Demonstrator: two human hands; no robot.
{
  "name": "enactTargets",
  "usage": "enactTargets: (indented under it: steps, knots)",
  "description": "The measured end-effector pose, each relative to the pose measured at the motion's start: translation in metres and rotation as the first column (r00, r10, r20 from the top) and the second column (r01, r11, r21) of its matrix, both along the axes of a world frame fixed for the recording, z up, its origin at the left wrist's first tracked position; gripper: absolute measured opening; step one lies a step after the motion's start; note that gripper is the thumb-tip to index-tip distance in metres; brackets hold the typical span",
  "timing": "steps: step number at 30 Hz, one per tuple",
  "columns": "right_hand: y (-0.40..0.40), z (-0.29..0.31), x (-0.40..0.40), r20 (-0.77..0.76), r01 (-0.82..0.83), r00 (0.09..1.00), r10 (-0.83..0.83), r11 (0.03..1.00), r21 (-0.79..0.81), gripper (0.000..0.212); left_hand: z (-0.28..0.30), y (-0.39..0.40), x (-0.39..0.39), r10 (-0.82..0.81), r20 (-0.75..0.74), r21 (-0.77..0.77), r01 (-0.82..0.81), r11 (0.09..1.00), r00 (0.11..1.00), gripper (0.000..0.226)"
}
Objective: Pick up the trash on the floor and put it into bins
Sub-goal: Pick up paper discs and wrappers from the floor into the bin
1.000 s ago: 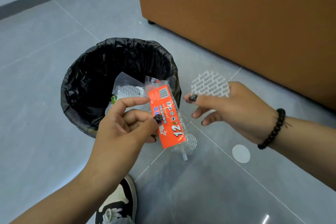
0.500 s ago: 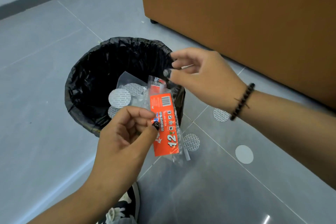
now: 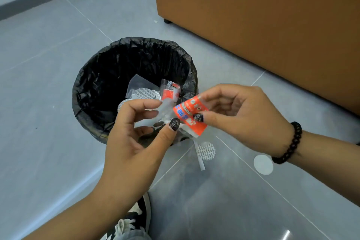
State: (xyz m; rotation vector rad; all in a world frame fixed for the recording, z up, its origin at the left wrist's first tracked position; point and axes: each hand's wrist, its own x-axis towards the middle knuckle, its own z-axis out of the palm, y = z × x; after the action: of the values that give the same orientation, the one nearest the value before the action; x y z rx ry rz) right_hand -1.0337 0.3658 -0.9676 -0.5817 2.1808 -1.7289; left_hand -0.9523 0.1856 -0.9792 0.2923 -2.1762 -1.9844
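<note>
Head view: both hands are working just over the near rim of the bin (image 3: 134, 60).
Left hand (image 3: 134, 142): its fingers (image 3: 146, 105) and thumb are pinching the clear plastic end of the wrapper.
Right hand (image 3: 245, 115): its fingers (image 3: 216, 91) and thumb are pinching the orange wrapper (image 3: 190, 115) from the right.
Wrapper axis: it is slanting, low end toward the floor (image 3: 48, 103), high end toward the bin's opening.
Bearing: the bin's mouth is lying just ahead and left of the wrapper; the left hand is nearer to it.
Floor trash: a patterned disc (image 3: 207, 151) and a plain white disc (image 3: 263, 164) are lying on the floor, near the bin's right side.
</note>
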Motion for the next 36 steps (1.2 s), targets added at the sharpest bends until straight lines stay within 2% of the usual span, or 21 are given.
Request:
enactTargets:
  steps: [3,6,9,12,14,16,18,19,21,23,27,29,30,31,33,36]
  knots:
    - [0.0,0.004,-0.001,0.216,0.053,0.976,-0.02,0.988,-0.146,0.023,-0.002,0.001,0.0,-0.09,0.07,0.113,0.082,0.99,0.994,0.052]
    - [-0.004,0.005,0.004,0.333,0.098,0.943,-0.024,0.974,-0.206,0.02,0.002,0.006,0.0,-0.237,0.129,0.305,0.189,0.933,0.963,0.041]
    - [-0.008,0.002,0.008,0.291,0.105,0.956,-0.038,0.97,-0.218,0.021,0.005,0.008,0.001,-0.316,0.184,0.451,0.206,0.868,0.931,0.036]
    - [-0.006,0.0,0.006,0.273,0.101,0.962,-0.025,0.959,-0.267,0.021,0.007,0.006,-0.001,-0.303,0.23,0.59,0.115,0.799,0.925,0.034]
    - [-0.004,-0.004,0.004,0.204,0.063,0.979,-0.008,0.962,-0.266,0.016,0.005,0.002,-0.004,-0.297,0.263,0.637,0.066,0.768,0.918,0.036]
    - [-0.003,-0.007,0.005,0.075,0.016,0.997,0.001,0.974,-0.224,0.008,0.004,0.0,-0.006,-0.318,0.281,0.66,0.058,0.749,0.905,0.055]
    - [-0.003,-0.011,0.008,-0.052,-0.019,0.999,0.012,0.989,-0.146,0.012,0.005,0.0,-0.006,-0.31,0.3,0.649,0.045,0.76,0.902,0.075]
    - [-0.004,-0.012,0.01,-0.111,-0.044,0.993,0.032,0.993,-0.108,0.017,0.005,0.0,-0.005,-0.286,0.312,0.627,0.03,0.778,0.906,0.072]
    - [-0.004,-0.013,0.013,-0.195,-0.089,0.978,0.076,0.994,-0.063,0.025,0.006,0.002,-0.003,-0.226,0.333,0.571,-0.005,0.821,0.915,0.051]
    - [-0.005,-0.013,0.013,-0.21,-0.111,0.973,0.099,0.993,-0.048,0.027,0.008,0.002,-0.003,-0.174,0.338,0.505,-0.022,0.863,0.925,0.04]
    - [-0.002,-0.014,0.013,-0.102,-0.106,0.99,0.102,0.994,-0.031,0.036,0.015,-0.002,-0.011,-0.061,0.257,0.338,-0.031,0.94,0.964,0.031]
    - [0.002,-0.015,0.011,-0.049,-0.079,0.996,0.078,0.997,-0.022,0.039,0.018,-0.012,-0.02,0.01,0.199,0.176,-0.046,0.983,0.98,0.025]
    - [0.003,-0.015,0.011,-0.032,-0.052,0.998,0.051,0.998,-0.02,0.038,0.016,-0.02,-0.026,0.048,0.167,0.042,-0.055,0.998,0.985,0.024]
    - [0.005,-0.016,0.01,-0.02,-0.015,1.0,0.015,1.0,-0.013,0.035,0.013,-0.03,-0.032,0.083,0.14,-0.124,-0.065,0.99,0.987,0.024]
    - [0.006,-0.019,0.007,-0.003,0.068,0.998,-0.068,0.997,0.024,0.035,0.008,-0.051,-0.045,0.134,0.118,-0.414,-0.074,0.907,0.984,0.024]
    - [0.007,-0.023,0.004,0.044,0.158,0.986,-0.162,0.983,0.091,0.037,0.001,-0.072,-0.062,0.158,0.12,-0.569,-0.063,0.82,0.98,0.021]
